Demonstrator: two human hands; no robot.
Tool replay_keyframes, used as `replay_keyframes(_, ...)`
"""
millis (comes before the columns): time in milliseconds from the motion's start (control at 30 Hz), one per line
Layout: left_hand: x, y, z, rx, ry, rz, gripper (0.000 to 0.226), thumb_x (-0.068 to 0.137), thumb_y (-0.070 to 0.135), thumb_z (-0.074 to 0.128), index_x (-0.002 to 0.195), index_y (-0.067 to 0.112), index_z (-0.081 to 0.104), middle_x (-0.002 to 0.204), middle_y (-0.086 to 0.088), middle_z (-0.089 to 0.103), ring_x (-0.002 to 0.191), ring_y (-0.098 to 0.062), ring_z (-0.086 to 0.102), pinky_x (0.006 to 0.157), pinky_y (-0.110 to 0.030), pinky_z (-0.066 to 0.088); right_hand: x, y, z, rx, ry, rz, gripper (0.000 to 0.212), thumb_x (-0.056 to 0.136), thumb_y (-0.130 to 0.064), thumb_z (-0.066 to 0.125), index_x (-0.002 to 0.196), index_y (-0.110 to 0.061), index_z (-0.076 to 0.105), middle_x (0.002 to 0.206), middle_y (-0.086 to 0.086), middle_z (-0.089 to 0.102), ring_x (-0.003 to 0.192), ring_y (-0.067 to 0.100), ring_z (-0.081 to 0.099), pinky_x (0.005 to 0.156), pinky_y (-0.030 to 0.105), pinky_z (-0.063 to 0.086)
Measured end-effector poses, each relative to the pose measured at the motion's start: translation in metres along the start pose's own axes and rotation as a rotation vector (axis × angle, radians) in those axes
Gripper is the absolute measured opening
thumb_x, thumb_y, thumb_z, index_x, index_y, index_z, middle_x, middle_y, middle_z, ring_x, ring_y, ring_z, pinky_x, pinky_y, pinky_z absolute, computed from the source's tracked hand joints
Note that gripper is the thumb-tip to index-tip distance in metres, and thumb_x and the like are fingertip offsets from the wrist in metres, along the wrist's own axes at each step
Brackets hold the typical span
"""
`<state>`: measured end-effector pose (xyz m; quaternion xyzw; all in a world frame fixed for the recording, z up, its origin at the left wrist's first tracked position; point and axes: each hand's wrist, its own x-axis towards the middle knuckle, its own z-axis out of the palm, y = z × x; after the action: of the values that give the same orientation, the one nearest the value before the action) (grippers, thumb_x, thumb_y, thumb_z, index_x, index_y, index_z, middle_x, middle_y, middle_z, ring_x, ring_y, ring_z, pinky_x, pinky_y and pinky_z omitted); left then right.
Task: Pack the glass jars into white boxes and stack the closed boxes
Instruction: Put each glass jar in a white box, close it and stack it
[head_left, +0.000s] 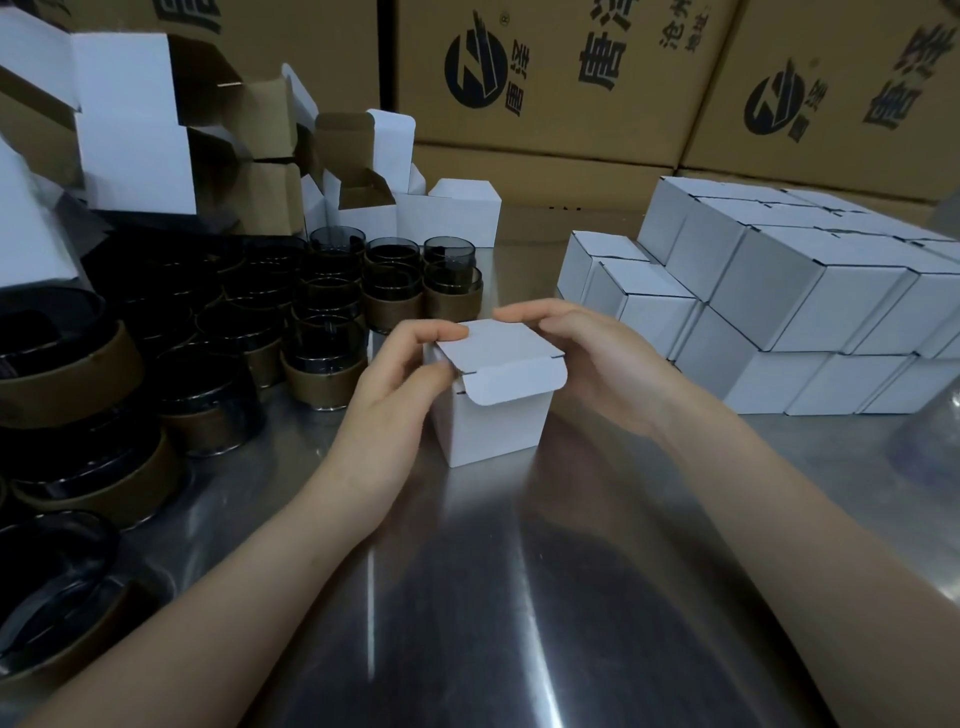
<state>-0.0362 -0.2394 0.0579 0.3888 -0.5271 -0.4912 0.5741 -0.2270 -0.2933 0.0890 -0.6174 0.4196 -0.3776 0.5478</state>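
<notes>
A small white box (493, 421) stands upright on the steel table in the middle of the view. Its lid lies folded over the top, and the lid's tuck flap hangs down outside the front wall. My left hand (400, 384) grips the box's left top corner, thumb and fingers curled on the lid edge. My right hand (587, 358) holds the lid's right side with curled fingers. Several dark glass jars (332, 343) with brown sleeves stand in rows on the left. Closed white boxes (789, 291) sit stacked two layers high on the right.
Open, empty white boxes (410, 208) pile up at the back left. Large brown printed cartons (571, 78) form a wall behind. The steel table (493, 597) spreads out in front of the box. A clear plastic object (935, 405) shows at the right edge.
</notes>
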Motion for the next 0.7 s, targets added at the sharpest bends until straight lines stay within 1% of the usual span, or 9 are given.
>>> replay_keyframes(67, 0.0009, -0.0004, -0.0014, -0.011, 0.011, -0.016, 0.032, 0.098, 0.009, 0.041, 0.097, 0.026, 0.069, 0.11, 0.001, 0.071, 0.109, -0.016, 0.063, 0.091, -0.029, 0.045, -0.0007, -0.0016, -0.0009, 0.016, -0.04, 0.005, 0.028, 0.08, -0.042, 0.057, 0.097, -0.033, 0.078, 0.1, -0.009, 0.073, 0.093, 0.005, 0.066, 0.077, 0.019, 0.052)
replay_keyframes(133, 0.0007, 0.0009, -0.0022, -0.021, -0.005, -0.009, 0.03, 0.1, 0.016, 0.04, 0.097, 0.024, 0.069, 0.111, -0.001, 0.07, 0.107, -0.012, 0.063, 0.091, -0.028, 0.044, -0.0015, -0.0004, -0.0032, -0.022, -0.07, -0.003, 0.03, 0.075, -0.046, 0.065, 0.101, -0.036, 0.076, 0.105, -0.009, 0.071, 0.097, 0.006, 0.065, 0.078, 0.02, 0.051)
replay_keyframes(200, -0.0011, 0.0019, -0.0025, -0.03, -0.025, -0.007, 0.023, 0.094, 0.033, 0.049, 0.099, 0.021, 0.067, 0.109, 0.0, 0.07, 0.107, -0.014, 0.063, 0.094, -0.029, 0.045, -0.0023, 0.0026, -0.0051, -0.05, -0.099, -0.017, 0.026, 0.081, -0.037, 0.068, 0.106, -0.038, 0.072, 0.11, -0.008, 0.068, 0.101, 0.007, 0.065, 0.079, 0.02, 0.05)
replay_keyframes(267, -0.0035, 0.0013, -0.0026, -0.003, -0.051, 0.012, 0.033, 0.081, 0.047, 0.061, 0.101, 0.02, 0.064, 0.104, 0.006, 0.069, 0.105, -0.012, 0.063, 0.091, -0.025, 0.047, -0.0031, 0.0039, -0.0055, -0.021, -0.119, -0.023, 0.028, 0.082, -0.028, 0.069, 0.11, -0.036, 0.069, 0.114, -0.006, 0.068, 0.104, 0.01, 0.066, 0.08, 0.02, 0.051)
replay_keyframes(333, -0.0055, 0.0005, -0.0009, 0.093, -0.072, 0.047, 0.047, 0.067, 0.05, 0.071, 0.105, 0.024, 0.059, 0.108, 0.013, 0.066, 0.101, -0.001, 0.061, 0.082, -0.015, 0.048, -0.0033, 0.0044, -0.0056, 0.014, -0.131, -0.03, 0.032, 0.083, -0.023, 0.069, 0.114, -0.03, 0.066, 0.116, -0.004, 0.068, 0.105, 0.012, 0.066, 0.08, 0.021, 0.051)
replay_keyframes(367, -0.0061, -0.0002, 0.0, 0.154, -0.077, 0.062, 0.052, 0.063, 0.045, 0.076, 0.107, 0.026, 0.056, 0.113, 0.011, 0.063, 0.103, 0.0, 0.059, 0.081, -0.014, 0.049, -0.0034, 0.0041, -0.0056, 0.025, -0.136, -0.033, 0.033, 0.083, -0.021, 0.069, 0.115, -0.028, 0.065, 0.116, -0.003, 0.068, 0.104, 0.012, 0.066, 0.08, 0.021, 0.051)
replay_keyframes(467, -0.0055, -0.0016, 0.0, 0.271, -0.067, 0.097, 0.053, 0.063, 0.033, 0.078, 0.108, 0.03, 0.05, 0.121, 0.004, 0.058, 0.111, -0.006, 0.057, 0.09, -0.027, 0.052, -0.0044, 0.0022, -0.0045, 0.014, -0.134, -0.043, 0.033, 0.083, -0.019, 0.068, 0.115, -0.026, 0.066, 0.116, -0.005, 0.068, 0.104, 0.011, 0.065, 0.079, 0.022, 0.052)
replay_keyframes(567, -0.0039, -0.0024, -0.0019, 0.294, -0.054, 0.121, 0.05, 0.064, 0.035, 0.079, 0.107, 0.03, 0.052, 0.12, 0.004, 0.06, 0.112, -0.012, 0.059, 0.093, -0.041, 0.052, -0.0061, -0.0007, -0.0035, -0.044, -0.124, -0.06, 0.027, 0.083, -0.023, 0.068, 0.109, -0.03, 0.071, 0.115, -0.009, 0.068, 0.105, 0.011, 0.065, 0.081, 0.022, 0.052)
replay_keyframes(700, -0.0032, -0.0042, -0.0036, 0.264, -0.05, 0.128, 0.051, 0.061, 0.04, 0.082, 0.103, 0.03, 0.056, 0.115, 0.006, 0.064, 0.11, -0.013, 0.062, 0.092, -0.044, 0.054, -0.0072, 0.0007, -0.0041, -0.103, -0.116, -0.065, 0.024, 0.084, -0.031, 0.064, 0.106, -0.035, 0.073, 0.11, -0.013, 0.069, 0.105, 0.007, 0.064, 0.083, 0.021, 0.051)
